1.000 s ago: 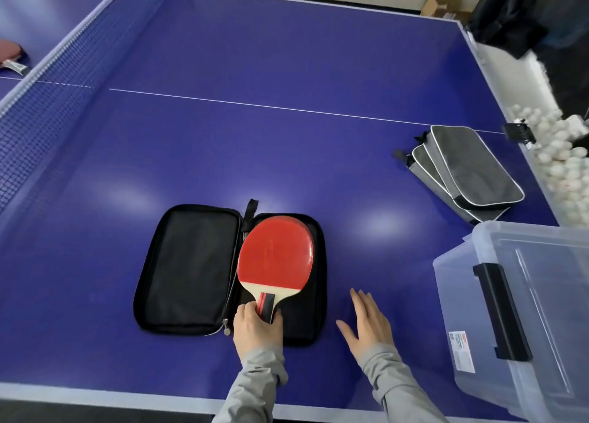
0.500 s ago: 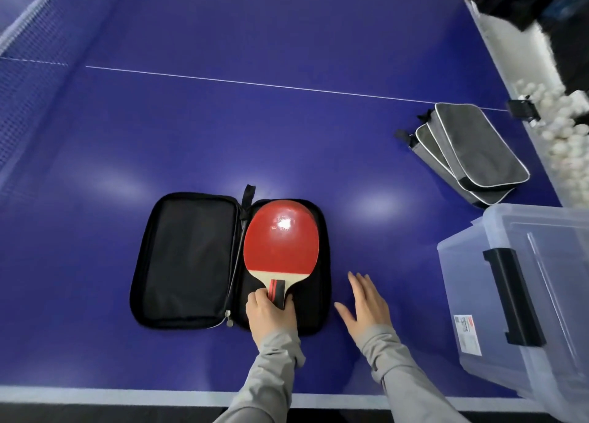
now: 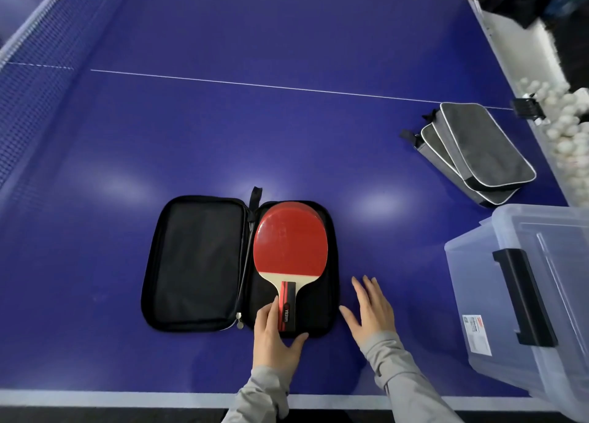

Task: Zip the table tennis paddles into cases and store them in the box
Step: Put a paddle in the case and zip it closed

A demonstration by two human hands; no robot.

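A black zip case [image 3: 197, 263] lies opened flat near the table's front edge. A red paddle [image 3: 290, 241] rests in its right half, handle pointing toward me. My left hand [image 3: 274, 340] sits at the handle's end, fingers spread, index finger along the handle's left side and thumb below it, not clenched around it. My right hand [image 3: 371, 311] lies flat and open on the table just right of the case. The zipper pull [image 3: 239, 320] hangs at the case's front hinge. A clear plastic box [image 3: 471, 282] with a black latch stands at the right.
Three grey zipped cases [image 3: 478, 148] are stacked at the right behind the box. White balls [image 3: 567, 129] fill a trough past the table's right edge. The net [image 3: 32, 72] runs along the left. The white front edge line [image 3: 127, 398] is close below my hands.
The paddle has been lowered flat into the case's right half. My left hand has loosened from a closed grip on the handle to spread fingers. My right hand stays flat on the table.
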